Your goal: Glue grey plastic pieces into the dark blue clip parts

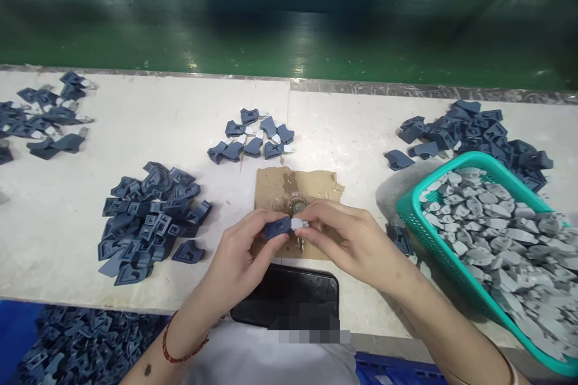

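Note:
Between the thumb and fingers of my left hand (253,243) is a dark blue-grey plastic piece (277,228). My right hand (345,237) pinches a small light-grey plastic piece (298,224), whose end meets the dark piece. Both hands are over a brown cardboard sheet (271,189), which has a wet-looking stain. A small round object (298,207) shows just behind my right fingertips, partly covered. Just below the hands lies a black phone (289,295) on the white table.
A teal basket (409,207) of light-grey pieces stands at right. Dark pieces are heaped at left (151,216) and back right (478,132). Joined dark-and-light pieces lie at centre back (253,143) and far left (45,111). A green belt (289,30) runs behind.

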`<state>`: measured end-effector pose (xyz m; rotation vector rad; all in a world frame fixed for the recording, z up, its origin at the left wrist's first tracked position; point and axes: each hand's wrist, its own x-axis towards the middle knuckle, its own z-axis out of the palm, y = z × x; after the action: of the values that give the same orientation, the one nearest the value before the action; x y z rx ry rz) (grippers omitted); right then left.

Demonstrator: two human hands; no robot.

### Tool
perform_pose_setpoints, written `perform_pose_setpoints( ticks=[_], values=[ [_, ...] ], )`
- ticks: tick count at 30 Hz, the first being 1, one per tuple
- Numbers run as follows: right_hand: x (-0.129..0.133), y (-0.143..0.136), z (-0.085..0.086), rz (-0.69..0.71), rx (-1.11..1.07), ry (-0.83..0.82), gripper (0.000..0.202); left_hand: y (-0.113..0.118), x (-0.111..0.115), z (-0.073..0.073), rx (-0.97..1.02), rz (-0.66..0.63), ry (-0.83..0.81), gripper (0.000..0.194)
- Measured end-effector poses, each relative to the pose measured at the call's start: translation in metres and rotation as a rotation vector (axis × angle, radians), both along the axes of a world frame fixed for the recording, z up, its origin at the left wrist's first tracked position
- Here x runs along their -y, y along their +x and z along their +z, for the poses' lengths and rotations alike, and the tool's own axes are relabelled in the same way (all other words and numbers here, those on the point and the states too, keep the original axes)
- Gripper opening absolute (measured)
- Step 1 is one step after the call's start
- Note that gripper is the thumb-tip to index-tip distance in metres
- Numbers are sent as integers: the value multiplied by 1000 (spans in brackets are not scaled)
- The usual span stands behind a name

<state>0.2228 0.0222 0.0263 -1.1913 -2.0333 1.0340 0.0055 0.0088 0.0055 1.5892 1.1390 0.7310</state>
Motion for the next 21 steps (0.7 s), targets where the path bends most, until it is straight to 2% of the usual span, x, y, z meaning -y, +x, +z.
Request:
perform_pose_setpoints(
  ticks=[8, 16, 21],
  values=[
    [1, -2, -1, -3, -84, -26, 8, -5, 1, 3, -49, -65, 135, 21],
    [5, -4, 0, -15, -138, 9, 7, -2, 1, 2, -42, -43, 259, 21],
    [5, -5, 2, 2, -124, 76, 10, -2, 2, 2, 6, -28, 239, 22]
  ],
)
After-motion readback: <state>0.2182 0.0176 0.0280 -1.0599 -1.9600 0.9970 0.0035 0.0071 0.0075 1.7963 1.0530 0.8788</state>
